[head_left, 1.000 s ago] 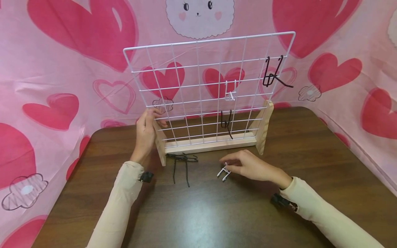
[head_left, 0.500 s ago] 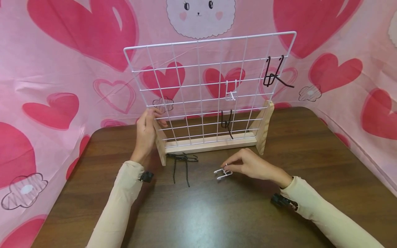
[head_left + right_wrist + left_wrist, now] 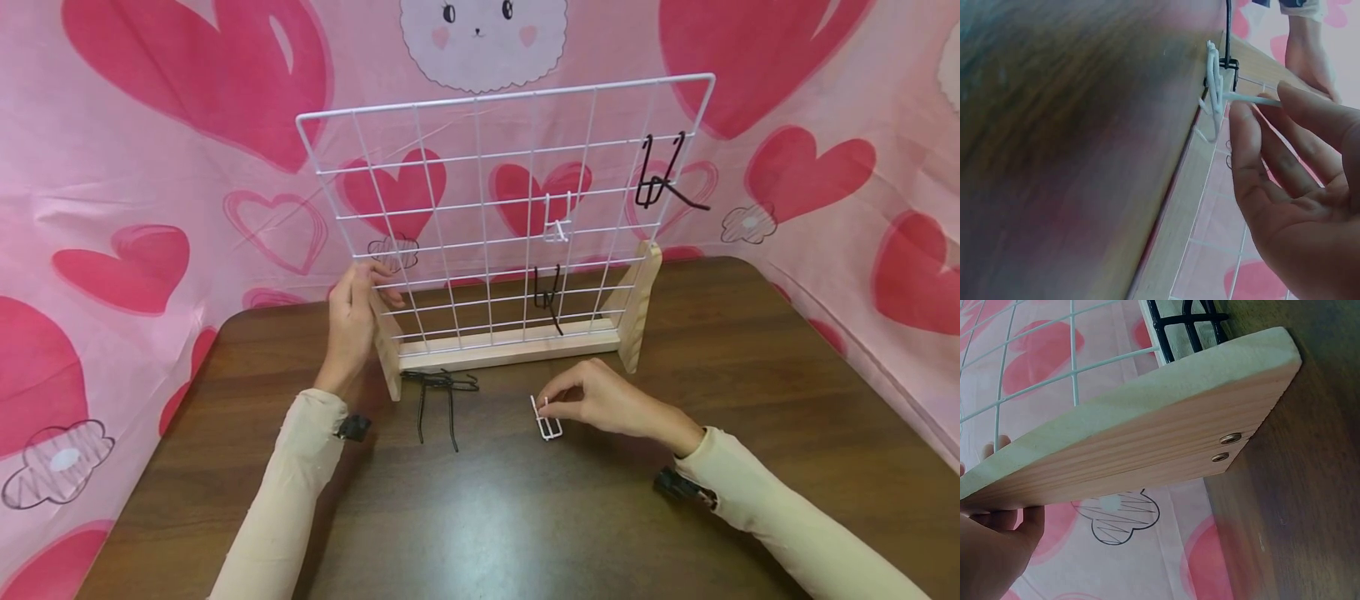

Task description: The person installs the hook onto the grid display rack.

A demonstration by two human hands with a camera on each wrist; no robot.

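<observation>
My right hand [image 3: 603, 398] pinches a small white wire hook [image 3: 549, 428] by its prong, between thumb and fingertips, in front of the rack. In the right wrist view the hook [image 3: 1213, 87] shows its looped frame side-on, close over the tabletop. With my left hand [image 3: 352, 321] I grip the left wooden upright [image 3: 386, 350] of a white wire grid rack [image 3: 483, 229]. The left wrist view shows the thumb and fingers on either side of that upright [image 3: 1147, 437]. On the grid hang a white hook [image 3: 557, 229], a black hook [image 3: 549, 298] below it, and another black hook [image 3: 654, 185] at upper right.
Black wire hooks [image 3: 442, 385] lie in a small heap on the wooden table [image 3: 480, 517], just before the rack's left foot. A pink cloth with hearts [image 3: 142, 267] hangs behind the table and along its sides.
The white hook has turned in my right fingers: its two arms pointed toward the lower left, then left, and now its closed end faces the front. My left hand has stayed on the upright.
</observation>
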